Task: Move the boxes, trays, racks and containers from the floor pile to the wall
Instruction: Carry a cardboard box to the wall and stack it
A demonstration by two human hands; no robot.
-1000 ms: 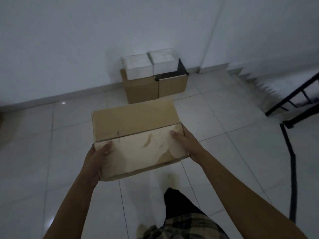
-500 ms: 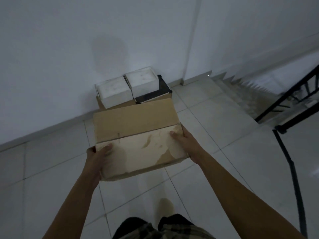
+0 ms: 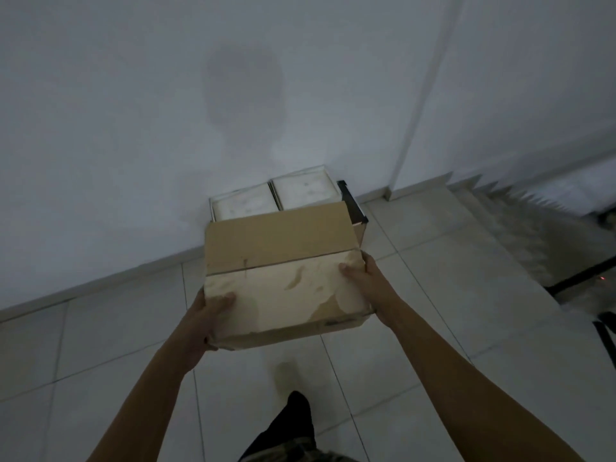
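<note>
Cardboard box (image 3: 283,261) is held off the floor (image 3: 100,345), just short of the stack (image 3: 300,193) at the wall (image 3: 133,128). Looks stiff but top skin torn & near edge crushed, prob. light-ish, so support it low at both ends, not by the flaps. Left grip (image 3: 206,315) wraps the near-left corner w/ thumb on top; right grip (image 3: 366,285) clasps the right end.

**Dim, bluish light and a soft picture**

The scene is dim and grey-blue, with no lamp in view. The wall (image 3: 133,128) carries a blurred, rounded shadow (image 3: 245,85) above the white boxes (image 3: 273,198). The pale near flap of the cardboard box (image 3: 283,288) is among the brightest patches, and the floor tiles (image 3: 433,328) show a faint sheen. Detail is soft and grainy throughout. The stairs (image 3: 520,235) smear at the right edge, where straight lines lean and bend.
</note>
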